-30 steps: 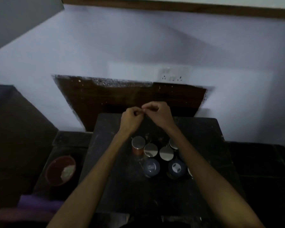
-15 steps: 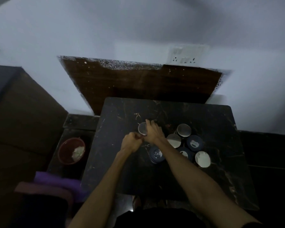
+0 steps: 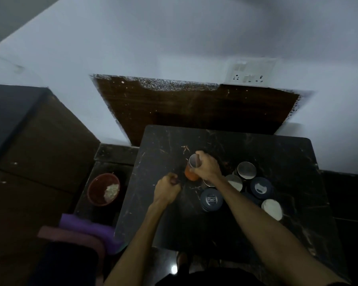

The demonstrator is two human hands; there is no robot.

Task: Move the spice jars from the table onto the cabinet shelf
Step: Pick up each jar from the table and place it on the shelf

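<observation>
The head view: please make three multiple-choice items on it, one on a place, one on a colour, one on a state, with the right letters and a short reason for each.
1. Where is the red bowl?
A. on the low surface left of the table
B. on the table among the jars
C. on the wall socket

2. What colour shows through the jar that the right hand holds?
A. green
B. orange
C. white

3. How is the left hand?
A. flat on a lid
B. gripping a dark-lidded jar
C. curled in a fist, holding nothing

Answers:
1 A, the bowl sits beyond the table's left edge, on a lower dark surface.
2 B, orange shows below the jar's metal lid.
3 C, its fingers are curled over bare table, apart from the jars; nothing shows in it.
</observation>
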